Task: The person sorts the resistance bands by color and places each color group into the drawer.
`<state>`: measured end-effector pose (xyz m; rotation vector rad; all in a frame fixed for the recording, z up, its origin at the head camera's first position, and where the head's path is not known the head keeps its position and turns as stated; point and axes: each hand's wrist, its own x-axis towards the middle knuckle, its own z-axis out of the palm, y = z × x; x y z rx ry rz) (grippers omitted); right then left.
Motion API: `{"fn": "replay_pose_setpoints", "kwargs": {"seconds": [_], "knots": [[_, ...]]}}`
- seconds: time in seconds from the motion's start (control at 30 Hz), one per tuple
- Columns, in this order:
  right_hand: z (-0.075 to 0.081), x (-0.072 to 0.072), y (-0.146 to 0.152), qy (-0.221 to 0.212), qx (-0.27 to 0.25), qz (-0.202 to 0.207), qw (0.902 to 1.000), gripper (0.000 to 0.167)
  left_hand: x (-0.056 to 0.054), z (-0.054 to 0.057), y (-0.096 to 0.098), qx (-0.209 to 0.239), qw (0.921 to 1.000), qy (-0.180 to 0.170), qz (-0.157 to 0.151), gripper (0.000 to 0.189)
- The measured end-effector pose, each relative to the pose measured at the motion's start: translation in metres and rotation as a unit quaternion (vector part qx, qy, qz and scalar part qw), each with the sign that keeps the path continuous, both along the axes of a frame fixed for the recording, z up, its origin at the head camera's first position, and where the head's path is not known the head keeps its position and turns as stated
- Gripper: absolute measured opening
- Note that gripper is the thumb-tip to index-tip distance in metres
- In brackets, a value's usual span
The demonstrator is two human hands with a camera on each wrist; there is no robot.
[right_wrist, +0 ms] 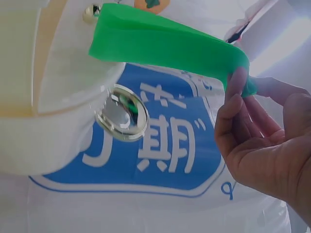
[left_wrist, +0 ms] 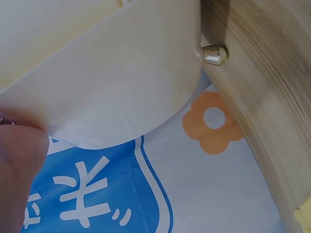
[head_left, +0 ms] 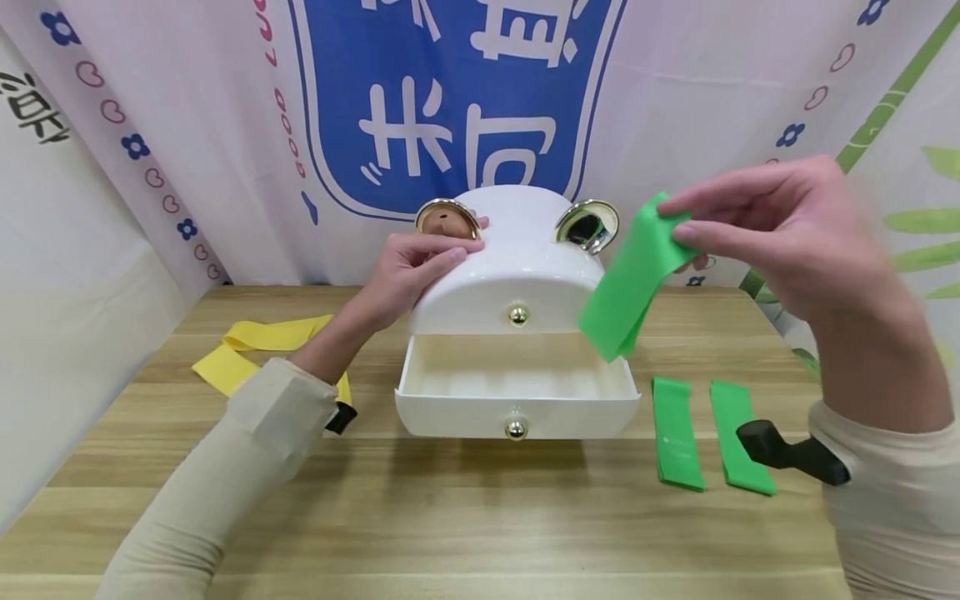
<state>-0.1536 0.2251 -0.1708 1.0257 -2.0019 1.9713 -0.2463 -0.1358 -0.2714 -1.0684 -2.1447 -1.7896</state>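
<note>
My right hand (head_left: 795, 242) pinches a folded green resistance band (head_left: 630, 279) by its upper end, between thumb and fingers. The band hangs in the air at the right of a white two-drawer box (head_left: 517, 242), its lower end near the open drawer's right corner. My left hand (head_left: 420, 271) rests on the box's upper left side, fingers fairly straight around the base of the left gold ear (head_left: 447, 218). The lower drawer (head_left: 517, 417) is pulled out and its visible inside is bare. The right wrist view shows the green band (right_wrist: 160, 41) stretching left from the fingertips.
Two flat green bands (head_left: 678, 433) lie on the wooden table (head_left: 480, 533) at the right of the box. A yellow band (head_left: 277, 336) lies at the left, partly behind the left forearm. A printed cloth (head_left: 247, 167) hangs behind. The right gold ear (head_left: 588, 225) sticks out.
</note>
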Motion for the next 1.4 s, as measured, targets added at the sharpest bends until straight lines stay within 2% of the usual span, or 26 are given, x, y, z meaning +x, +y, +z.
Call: {"fn": "replay_pose_setpoints", "kwargs": {"seconds": [0.23,0.33,0.57,0.77,0.93,1.17,1.4], "knots": [[0.0,0.004,-0.042,0.0,0.098,0.002,0.9952,0.02,0.0,0.0,0.001,0.0,1.0,-0.001,0.001,0.024],[-0.002,0.003,-0.059,-0.01,0.122,0.025,0.9922,0.019,0.0,0.0,0.001,-0.001,1.0,-0.003,0.002,0.024],[-0.01,-0.007,-0.096,-0.024,0.204,0.043,0.9776,0.019,-0.002,-0.002,0.001,-0.002,1.0,-0.007,-0.003,0.024],[-0.016,-0.007,-0.12,-0.035,0.218,0.077,0.9722,0.023,-0.003,-0.001,0.001,0.005,0.9998,-0.002,-0.018,0.024],[-0.025,-0.004,-0.124,-0.046,0.233,0.08,0.968,0.028,-0.003,0.0,0.002,0.004,0.9998,0.008,-0.02,0.024],[-0.044,-0.002,-0.109,-0.063,0.327,0.056,0.9413,0.029,-0.003,0.0,0.002,0.0,0.9999,0.003,-0.013,0.024],[-0.055,0.002,-0.09,-0.08,0.381,0.028,0.9209,0.024,-0.001,0.0,0.001,-0.001,1.0,-0.003,0.001,0.024]]}}
